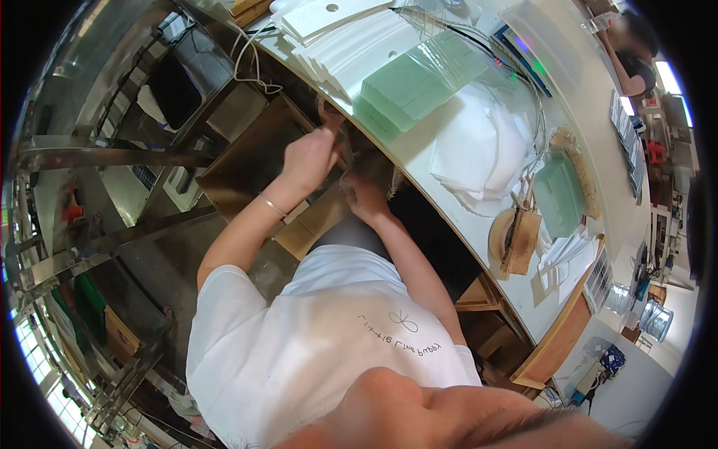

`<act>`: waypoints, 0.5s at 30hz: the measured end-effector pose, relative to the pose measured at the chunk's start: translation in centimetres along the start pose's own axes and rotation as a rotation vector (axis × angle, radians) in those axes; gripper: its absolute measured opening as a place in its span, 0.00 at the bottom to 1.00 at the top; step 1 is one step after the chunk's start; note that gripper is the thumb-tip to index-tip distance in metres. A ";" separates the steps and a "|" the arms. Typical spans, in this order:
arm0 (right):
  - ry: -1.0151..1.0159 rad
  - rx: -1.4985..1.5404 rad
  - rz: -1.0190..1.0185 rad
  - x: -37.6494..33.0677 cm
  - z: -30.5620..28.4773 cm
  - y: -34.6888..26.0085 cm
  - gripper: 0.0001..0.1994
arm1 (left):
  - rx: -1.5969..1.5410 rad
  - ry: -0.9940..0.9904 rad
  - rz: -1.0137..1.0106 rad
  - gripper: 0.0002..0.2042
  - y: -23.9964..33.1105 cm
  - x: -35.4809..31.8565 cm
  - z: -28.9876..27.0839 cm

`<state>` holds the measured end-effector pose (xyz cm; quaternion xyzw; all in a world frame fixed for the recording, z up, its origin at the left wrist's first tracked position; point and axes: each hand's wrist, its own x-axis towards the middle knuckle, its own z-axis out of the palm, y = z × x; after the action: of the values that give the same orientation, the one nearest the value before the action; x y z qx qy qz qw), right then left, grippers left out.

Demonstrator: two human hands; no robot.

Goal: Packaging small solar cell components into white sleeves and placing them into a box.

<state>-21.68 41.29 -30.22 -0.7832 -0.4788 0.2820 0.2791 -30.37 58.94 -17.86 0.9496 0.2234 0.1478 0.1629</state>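
Below the table's left edge, my left hand (313, 156) is closed, with a silvery bangle on its wrist. My right hand (365, 197) is beside it, lower and to the right, its fingers curled in. Between the two hands is something thin and partly see-through (345, 150); it is too dim and blurred to name. Both hands are above my lap, next to an open brown cardboard box (243, 161) with a dark inside.
On the white table (449, 198) are stacked greenish clear sheets (411, 90), white sheets (482, 142), a pile of white boards (336, 45), a tape roll (501, 233) with a wooden block (522, 243), and cables. Another person (632, 60) is across the table.
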 end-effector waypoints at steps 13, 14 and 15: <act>0.246 0.023 0.134 -0.7 -1.8 -1.7 0.08 | 0.320 -0.926 0.091 0.11 -14.0 -10.9 17.6; 0.245 0.018 0.134 -0.7 -1.7 -1.6 0.08 | 0.315 -0.922 0.091 0.11 -14.1 -11.0 18.8; 0.230 0.028 0.123 -0.6 -1.5 -1.5 0.08 | 0.263 -0.930 0.036 0.13 -14.2 -10.9 20.2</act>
<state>-21.69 41.02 -28.03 -0.8343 -0.3904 0.2135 0.3255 -37.92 60.86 -43.66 0.9312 0.1272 -0.3191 0.1216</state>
